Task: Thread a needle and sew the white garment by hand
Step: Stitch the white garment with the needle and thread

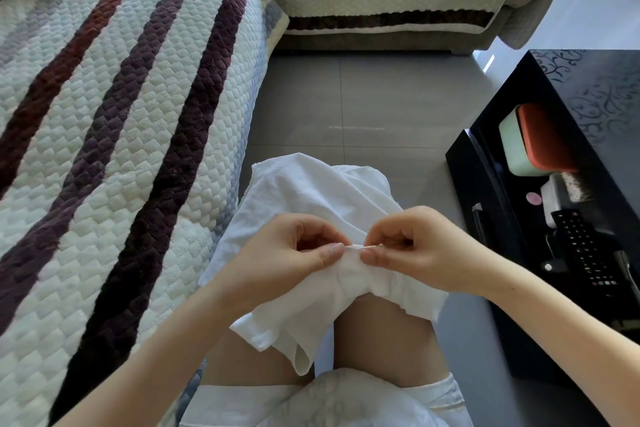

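Low in the middle of the frame, the white garment (311, 204) lies draped over the person's bare knees, soft and crumpled, with a hemmed edge hanging down between the thighs. Right at its bunched fold the needle (370, 246) shows as a thin silvery sliver, lying level with its tip at the cloth. The right hand (426, 253) has its fingers curled, thumb and forefinger pinching that needle. The left hand (291, 253), just beside it, pinches the fold of fabric, fingers tucked in tight. The thread is too fine to make out. Out to the left, a quilted sofa cover (121, 114) fills the frame, cream with dark plum stripes and scale-like padding. Grey floor tiles (346, 97) run up the centre. At the right edge sits a glossy black worktop (595, 87) with pale scrollwork, and in its open shelf a dark remote control (585, 253) and an orange-lidded box (533, 146).
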`<state>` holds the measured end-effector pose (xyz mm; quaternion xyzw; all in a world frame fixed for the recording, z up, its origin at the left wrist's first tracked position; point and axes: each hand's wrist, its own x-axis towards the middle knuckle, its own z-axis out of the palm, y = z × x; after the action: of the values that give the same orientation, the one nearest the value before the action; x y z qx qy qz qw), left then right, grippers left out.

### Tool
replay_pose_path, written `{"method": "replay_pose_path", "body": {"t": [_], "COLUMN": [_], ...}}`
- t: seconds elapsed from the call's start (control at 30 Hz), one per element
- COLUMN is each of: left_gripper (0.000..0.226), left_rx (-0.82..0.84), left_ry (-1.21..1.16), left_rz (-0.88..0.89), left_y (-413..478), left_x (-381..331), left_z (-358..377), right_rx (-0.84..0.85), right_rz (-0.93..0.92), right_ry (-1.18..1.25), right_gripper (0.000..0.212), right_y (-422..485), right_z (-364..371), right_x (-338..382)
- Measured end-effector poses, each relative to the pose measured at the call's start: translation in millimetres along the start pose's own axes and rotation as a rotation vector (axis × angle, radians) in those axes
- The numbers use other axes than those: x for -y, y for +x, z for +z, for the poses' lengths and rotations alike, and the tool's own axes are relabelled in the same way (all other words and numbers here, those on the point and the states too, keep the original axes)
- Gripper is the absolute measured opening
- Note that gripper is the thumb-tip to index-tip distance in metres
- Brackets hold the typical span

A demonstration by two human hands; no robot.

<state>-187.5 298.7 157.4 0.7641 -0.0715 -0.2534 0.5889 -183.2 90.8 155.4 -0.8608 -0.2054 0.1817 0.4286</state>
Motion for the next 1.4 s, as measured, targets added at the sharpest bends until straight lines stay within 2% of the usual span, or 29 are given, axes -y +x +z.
{"method": "replay_pose_path", "body": {"t": [0.1, 0.23, 0.33, 0.5, 1.4], "left_gripper": [0.005, 0.006, 0.006, 0.006, 0.006], "left_rx": [-0.055, -0.073, -0.086, -0.086, -0.074], "left_ry": [0.070, 0.044, -0.011, -0.037, -0.018], "left_rz": [-0.029, -0.076, -0.112, -0.135, -0.123], "left_y": [-2, 0, 2, 2, 2], "left_x": [3, 7, 8, 8, 7], "left_z": [-1, 2, 2, 2, 2], "right_rx": [-0.026, -0.119, -0.231, -0.354, -0.331], "right_rz": [0.065, 0.060, 0.045, -0.071, -0.025], "right_ry": [0.123, 0.081, -0.013, -0.279, -0.346], "right_gripper": [0.017, 0.007, 0.016, 0.011, 0.015], "right_y": [-4, -8, -17, -28, -22], "right_z": [0, 11, 17, 28, 34], "right_x": [-6, -8, -7, 4, 6]}}
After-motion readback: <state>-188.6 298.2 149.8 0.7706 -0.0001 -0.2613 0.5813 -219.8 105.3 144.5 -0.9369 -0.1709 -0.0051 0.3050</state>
